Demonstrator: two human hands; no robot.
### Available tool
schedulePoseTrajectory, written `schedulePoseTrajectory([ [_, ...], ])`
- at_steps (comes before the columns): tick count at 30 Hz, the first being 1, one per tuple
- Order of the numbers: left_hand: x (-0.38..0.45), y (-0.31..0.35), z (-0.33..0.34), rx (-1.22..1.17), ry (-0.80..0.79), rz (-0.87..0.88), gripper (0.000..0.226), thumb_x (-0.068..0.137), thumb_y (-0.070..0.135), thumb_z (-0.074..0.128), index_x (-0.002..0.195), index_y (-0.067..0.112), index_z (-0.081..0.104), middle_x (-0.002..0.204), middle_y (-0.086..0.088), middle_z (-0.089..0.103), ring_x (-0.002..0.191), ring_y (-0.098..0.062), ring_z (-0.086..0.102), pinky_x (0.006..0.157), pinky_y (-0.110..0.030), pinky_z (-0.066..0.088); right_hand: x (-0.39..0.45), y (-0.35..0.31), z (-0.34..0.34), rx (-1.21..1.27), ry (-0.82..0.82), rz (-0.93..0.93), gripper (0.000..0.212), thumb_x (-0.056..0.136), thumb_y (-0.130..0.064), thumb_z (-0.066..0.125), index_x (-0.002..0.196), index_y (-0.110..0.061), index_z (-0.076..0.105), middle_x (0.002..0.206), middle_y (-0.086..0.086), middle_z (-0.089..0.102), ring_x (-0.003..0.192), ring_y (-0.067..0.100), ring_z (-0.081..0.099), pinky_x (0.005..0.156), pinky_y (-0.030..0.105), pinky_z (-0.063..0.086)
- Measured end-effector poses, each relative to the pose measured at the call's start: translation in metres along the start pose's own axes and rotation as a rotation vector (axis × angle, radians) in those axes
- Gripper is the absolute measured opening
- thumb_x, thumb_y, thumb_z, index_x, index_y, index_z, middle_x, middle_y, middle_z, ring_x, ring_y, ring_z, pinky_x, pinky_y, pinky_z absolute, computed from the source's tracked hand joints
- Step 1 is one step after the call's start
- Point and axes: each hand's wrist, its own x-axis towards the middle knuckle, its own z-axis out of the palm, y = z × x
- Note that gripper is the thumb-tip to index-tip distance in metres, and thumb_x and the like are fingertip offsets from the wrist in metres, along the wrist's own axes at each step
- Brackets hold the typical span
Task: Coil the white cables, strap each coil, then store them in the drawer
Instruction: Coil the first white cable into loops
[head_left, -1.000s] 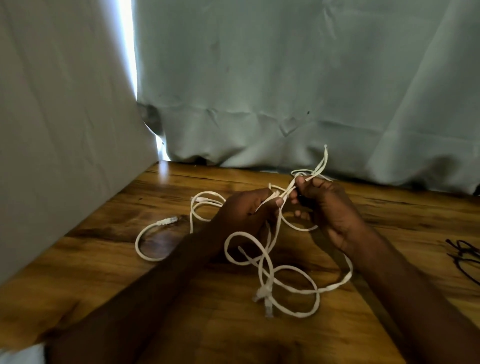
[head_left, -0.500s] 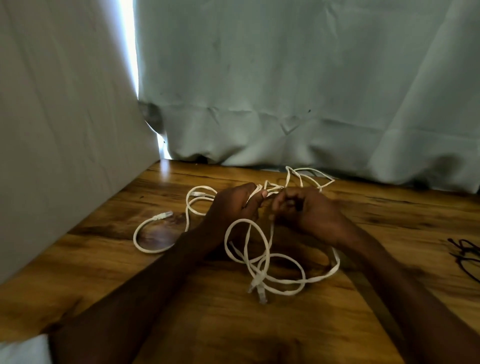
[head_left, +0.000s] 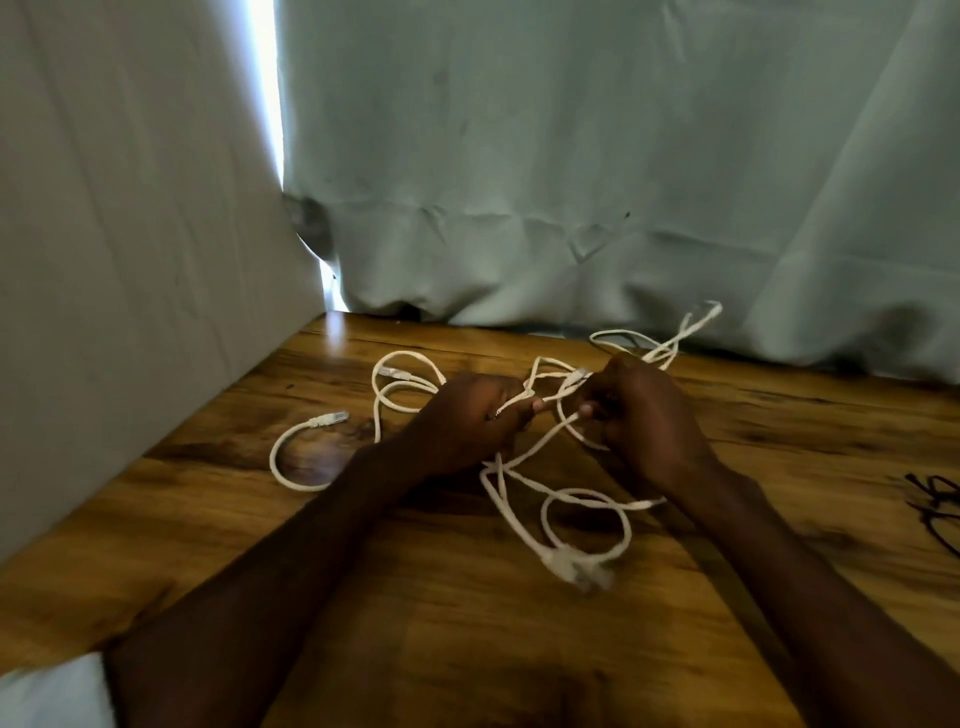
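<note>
- The white cables (head_left: 524, 452) lie as a loose tangle on the wooden table (head_left: 467, 623), with strands lifted between the two hands; how many separate cables make up the tangle cannot be told.
- Below the right hand, loops end in a cluster of connectors (head_left: 579, 569) that is blurred, so their form is hard to make out.
- Beyond the right hand a doubled strand (head_left: 696, 322) rises off the table toward the curtain, also smeared.
- To the outer side of the left hand, one connector end (head_left: 328, 419) rests on the table on a curved run of cable, and a second plug (head_left: 390, 372) lies in a loop just beyond it.
- Left hand (head_left: 467, 421): closed narrowly, thumb and fingers pinching a strand that runs across to the other hand.
- Right hand (head_left: 644, 415): curled nearly to a fist around strands; what sits inside the palm is hidden.
- The hands are close together, apart by a small gap bridged by cable.
- Far out from the right hand, dark wire loops (head_left: 935, 499) are cut off by the frame edge.
- A pale curtain (head_left: 571, 182) hangs behind the table; a grey panel (head_left: 130, 234) stands along the left hand's side.
</note>
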Motion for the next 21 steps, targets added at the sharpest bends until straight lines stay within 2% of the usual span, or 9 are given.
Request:
schedulePoseTrajectory([
  [2, 0.0, 0.0, 0.0, 0.005, -0.019, 0.001, 0.032, 0.101, 0.044, 0.053, 0.079, 0.025, 0.064, 0.074, 0.008, 0.066, 0.072, -0.007, 0.063, 0.068, -0.03, 0.05, -0.001, 0.007, -0.004, -0.068, 0.082, 0.086, 0.019, 0.083, 0.0, 0.072, 0.087, -0.017, 0.076, 0.094, 0.001, 0.056, 0.078, 0.018, 0.053, 0.06, 0.018, 0.033],
  [5, -0.001, 0.0, -0.001, -0.077, -0.016, 0.007, 0.037, 0.1, 0.043, 0.052, 0.076, 0.018, 0.063, 0.065, 0.003, 0.066, 0.062, -0.014, 0.064, 0.063, -0.031, 0.049, -0.001, 0.02, -0.007, -0.15, 0.146, 0.237, 0.009, 0.085, -0.007, 0.076, 0.093, -0.013, 0.077, 0.102, 0.01, 0.058, 0.091, 0.033, 0.061, 0.069, 0.031, 0.043],
  [8, -0.001, 0.0, 0.0, -0.12, -0.026, 0.003, 0.035, 0.104, 0.037, 0.054, 0.076, 0.018, 0.062, 0.058, 0.0, 0.065, 0.052, -0.014, 0.063, 0.057, -0.027, 0.048, 0.0, 0.023, -0.011, -0.191, 0.154, 0.325, 0.014, 0.083, -0.009, 0.079, 0.097, -0.014, 0.077, 0.111, 0.012, 0.062, 0.099, 0.036, 0.064, 0.077, 0.039, 0.051],
  [12, -0.001, 0.0, 0.004, -0.095, 0.023, 0.013, 0.034, 0.106, 0.032, 0.052, 0.076, 0.02, 0.062, 0.058, 0.001, 0.064, 0.053, -0.013, 0.063, 0.059, -0.029, 0.05, 0.001, 0.006, -0.009, -0.105, 0.028, 0.177, 0.016, 0.083, -0.017, 0.083, 0.096, -0.025, 0.079, 0.101, -0.005, 0.068, 0.088, 0.016, 0.064, 0.071, 0.03, 0.047],
  [14, -0.001, 0.001, 0.005, -0.139, 0.043, -0.026, 0.035, 0.107, 0.03, 0.05, 0.078, 0.014, 0.063, 0.059, -0.002, 0.065, 0.052, -0.014, 0.064, 0.058, -0.03, 0.052, 0.0, -0.004, -0.004, -0.016, -0.011, 0.122, 0.018, 0.085, -0.013, 0.078, 0.095, -0.028, 0.079, 0.102, -0.007, 0.068, 0.09, 0.013, 0.062, 0.073, 0.033, 0.051],
  [18, -0.001, 0.012, 0.002, -0.232, 0.113, -0.107, 0.035, 0.108, 0.035, 0.047, 0.088, 0.012, 0.064, 0.07, -0.003, 0.073, 0.058, -0.021, 0.069, 0.06, -0.035, 0.057, -0.001, -0.01, 0.001, 0.073, 0.061, 0.019, 0.019, 0.089, -0.013, 0.072, 0.098, -0.029, 0.076, 0.102, -0.009, 0.063, 0.084, 0.011, 0.059, 0.066, 0.028, 0.044],
  [21, 0.002, 0.023, -0.003, -0.396, 0.167, -0.132, 0.038, 0.109, 0.034, 0.045, 0.091, 0.005, 0.062, 0.072, -0.007, 0.075, 0.044, -0.031, 0.056, 0.049, -0.03, 0.048, -0.001, -0.009, 0.001, 0.119, 0.206, -0.02, 0.021, 0.092, -0.017, 0.07, 0.109, -0.029, 0.069, 0.107, -0.009, 0.058, 0.083, 0.008, 0.056, 0.066, 0.026, 0.043],
])
